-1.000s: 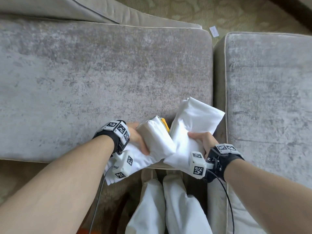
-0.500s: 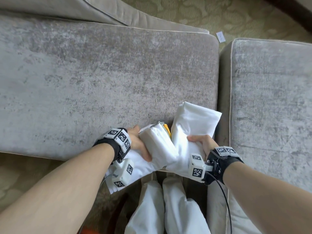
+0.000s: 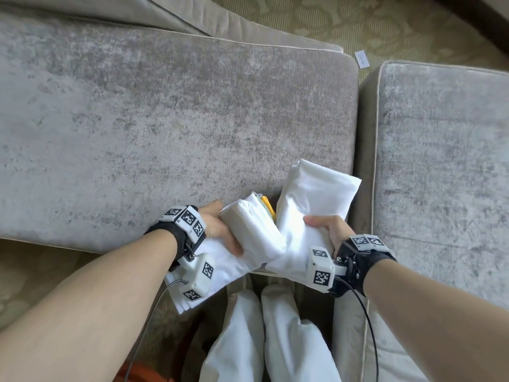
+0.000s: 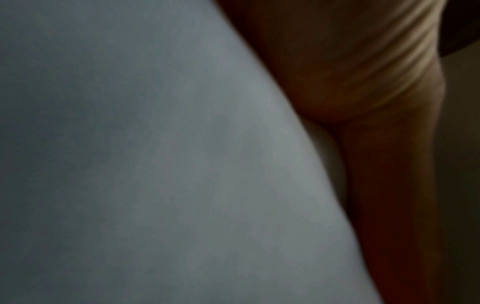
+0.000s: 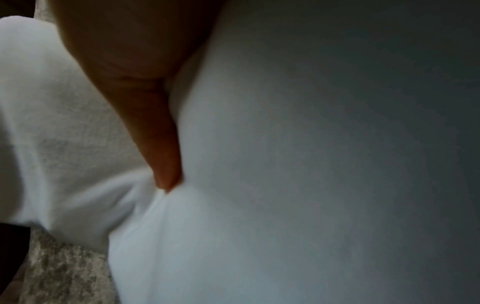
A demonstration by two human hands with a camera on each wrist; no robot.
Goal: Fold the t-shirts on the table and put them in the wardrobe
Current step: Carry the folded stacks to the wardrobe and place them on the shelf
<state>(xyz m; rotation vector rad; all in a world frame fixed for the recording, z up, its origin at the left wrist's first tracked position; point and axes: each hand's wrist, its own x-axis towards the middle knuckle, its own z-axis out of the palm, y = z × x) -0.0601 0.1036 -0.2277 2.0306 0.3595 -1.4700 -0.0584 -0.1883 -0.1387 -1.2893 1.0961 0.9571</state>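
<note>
**Two Folded White Bundles Gripped at the Cushion's Near Edge**

While both bare forearms reach forward, each hand clutches soft white cloth over the near right corner of the large grey cushion [image 3: 165, 128], a broad rounded slab of mottled, velvety pile with pale piping. The left hand [image 3: 220, 230] curls round the left folded t-shirt [image 3: 253, 232], a thick, smooth, rolled-looking wad with a sliver of yellow fabric [image 3: 268, 206] peeping from its far layers; its flat lower tail droops past the cushion's front edge. The right hand [image 3: 327, 230] grips the right folded t-shirt [image 3: 316, 194], a flatter oblong packet whose crisp far corner lies near the cushion's right border. Both bundles touch, crossing between the hands. From the right wrist, a thumb [image 5: 166, 156] digs into the cloth, puckering it. Right of the cushion sits a second grey cushion [image 3: 446, 161] of the same nap, across a narrow gap. Beyond both lies patterned olive carpet [image 3: 316, 20] with a small white tag [image 3: 361, 59].
</note>
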